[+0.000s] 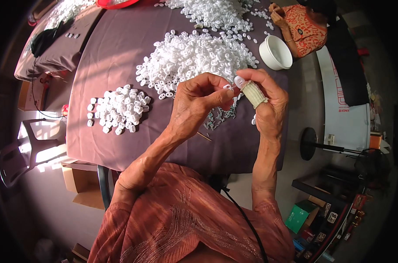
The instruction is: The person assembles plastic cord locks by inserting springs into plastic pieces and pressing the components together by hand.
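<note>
My left hand (198, 103) and my right hand (265, 100) meet above the purple table (115, 61). Between their fingertips they pinch one small white plastic piece (239, 81). A ribbed white finger cot (254, 94) covers one finger of my right hand. Just beneath the hands lies a small heap of thin metal pins (220, 117). A big loose heap of white pieces (194, 59) spreads behind the hands. A smaller, tidier pile of white pieces (119, 109) sits to the left.
A white bowl (275, 52) stands at the table's right edge, beside another person in an orange patterned top (306, 28). Another heap of white pieces (216, 13) lies at the far end. A chair (19, 151) stands at the left; boxes (302, 215) sit lower right.
</note>
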### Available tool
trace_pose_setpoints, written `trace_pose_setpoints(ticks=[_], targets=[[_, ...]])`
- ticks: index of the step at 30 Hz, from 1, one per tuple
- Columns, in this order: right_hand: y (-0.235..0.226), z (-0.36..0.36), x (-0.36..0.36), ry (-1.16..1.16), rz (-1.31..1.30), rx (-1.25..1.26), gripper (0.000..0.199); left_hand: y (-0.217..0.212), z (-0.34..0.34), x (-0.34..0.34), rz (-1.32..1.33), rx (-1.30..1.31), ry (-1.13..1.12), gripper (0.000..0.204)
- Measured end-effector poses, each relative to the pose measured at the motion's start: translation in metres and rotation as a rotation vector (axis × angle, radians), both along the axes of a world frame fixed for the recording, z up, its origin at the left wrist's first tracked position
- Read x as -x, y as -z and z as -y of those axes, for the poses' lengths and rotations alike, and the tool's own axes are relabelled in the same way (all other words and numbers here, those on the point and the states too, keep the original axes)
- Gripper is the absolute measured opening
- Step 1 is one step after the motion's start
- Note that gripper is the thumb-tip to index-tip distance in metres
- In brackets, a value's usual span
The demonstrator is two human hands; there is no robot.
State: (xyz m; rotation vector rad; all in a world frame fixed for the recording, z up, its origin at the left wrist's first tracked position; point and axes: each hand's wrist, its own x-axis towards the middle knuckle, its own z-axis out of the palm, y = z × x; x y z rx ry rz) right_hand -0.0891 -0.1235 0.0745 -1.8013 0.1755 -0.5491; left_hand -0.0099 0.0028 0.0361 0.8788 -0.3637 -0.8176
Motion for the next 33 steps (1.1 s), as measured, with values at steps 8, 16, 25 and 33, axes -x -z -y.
trace_pose_setpoints(ticks=[8, 16, 25, 33], targets=[[0.0, 0.001, 0.002, -0.006, -0.011, 0.091, 0.035, 0.001, -0.001, 0.0, 0.019, -0.018, 0.017, 0.011], [0.003, -0.002, 0.002, 0.033, -0.016, 0.109, 0.033, 0.0, -0.002, -0.001, 0.01, -0.005, 0.019, 0.011], [0.005, -0.006, 0.002, 0.086, 0.02, -0.014, 0.02, -0.002, -0.001, 0.0, 0.0, -0.024, 0.006, 0.01], [0.007, -0.01, 0.001, 0.122, 0.022, 0.071, 0.023, -0.004, -0.001, 0.0, -0.006, -0.034, -0.005, 0.01]])
